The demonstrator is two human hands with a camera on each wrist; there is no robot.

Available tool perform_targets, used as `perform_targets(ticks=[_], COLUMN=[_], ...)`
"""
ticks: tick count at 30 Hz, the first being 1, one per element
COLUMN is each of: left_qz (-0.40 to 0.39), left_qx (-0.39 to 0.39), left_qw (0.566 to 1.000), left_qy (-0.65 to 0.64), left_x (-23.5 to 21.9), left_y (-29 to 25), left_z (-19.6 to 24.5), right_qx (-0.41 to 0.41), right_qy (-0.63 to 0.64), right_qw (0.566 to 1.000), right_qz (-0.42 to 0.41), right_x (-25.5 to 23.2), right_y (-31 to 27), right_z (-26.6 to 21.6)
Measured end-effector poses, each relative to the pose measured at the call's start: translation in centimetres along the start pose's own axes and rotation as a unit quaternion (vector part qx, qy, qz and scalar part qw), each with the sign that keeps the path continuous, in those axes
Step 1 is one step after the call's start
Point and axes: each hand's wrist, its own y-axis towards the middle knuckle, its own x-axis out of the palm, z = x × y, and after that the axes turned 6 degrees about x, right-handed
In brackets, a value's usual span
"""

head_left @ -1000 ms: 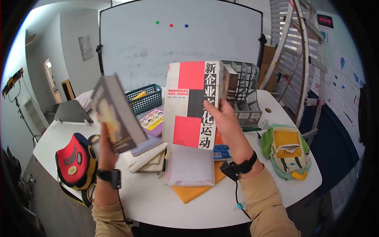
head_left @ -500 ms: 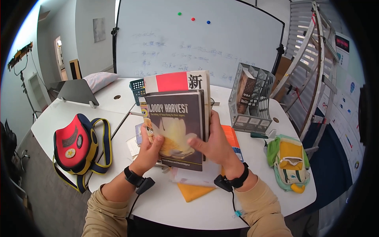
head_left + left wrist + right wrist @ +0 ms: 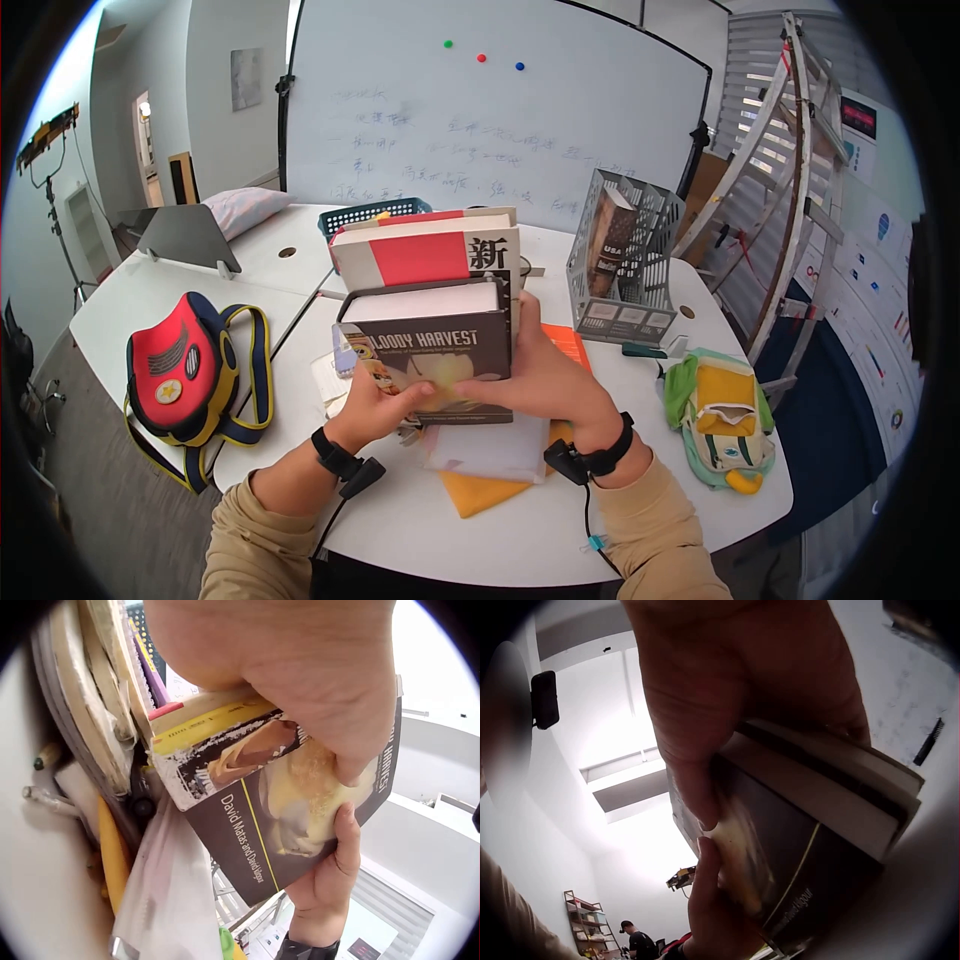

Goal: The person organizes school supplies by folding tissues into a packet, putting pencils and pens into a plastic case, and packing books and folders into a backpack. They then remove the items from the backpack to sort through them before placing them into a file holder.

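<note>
Both hands grip a stack of books in front of the chest. Nearest is a dark book [image 3: 440, 350] titled "Bloody Harvest", its top edge tipped so the pages show. Behind it stands a red and white book [image 3: 420, 255] with black Chinese characters. The left hand [image 3: 375, 408] holds the lower left side, thumb on the dark cover; the right hand [image 3: 550, 375] clasps the right side, its thumb also on the cover. In the left wrist view a book with a yellow-edged spine [image 3: 217, 731] lies against the dark book [image 3: 247, 832] under the left hand.
A grey file rack [image 3: 625, 325] with a book inside stands behind right. A green basket [image 3: 375, 215] is at the back. Red backpack [image 3: 185, 370] left, small green and yellow backpack [image 3: 725, 410] right. Beneath the books are a translucent folder [image 3: 490, 450] and an orange envelope [image 3: 475, 495].
The left hand has brought the dark book from the left against the red and white one. Both hands now grip the stack, and its tops have tipped so that the page edges show.
</note>
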Motion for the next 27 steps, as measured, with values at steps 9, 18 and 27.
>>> perform_targets(ticks=[9,18,27], left_qz=[0.110,0.190,0.025], left_qx=[-0.016,-0.029,-0.097], left_qw=[0.985,0.909,0.959], left_qy=[-0.130,-0.370,-0.267], left_x=[-0.2,1.0,1.9], left_y=[0.0,1.5,-0.5], left_z=[0.7,1.5,-0.6], right_qx=[0.038,-0.033,-0.018], right_qy=[-0.031,0.213,0.223], right_qw=[0.999,0.975,0.959], right_qz=[0.014,0.054,0.177], right_x=[-1.5,2.7,1.9], right_y=[-0.4,0.8,-5.0], right_z=[-1.9,-0.4,0.2])
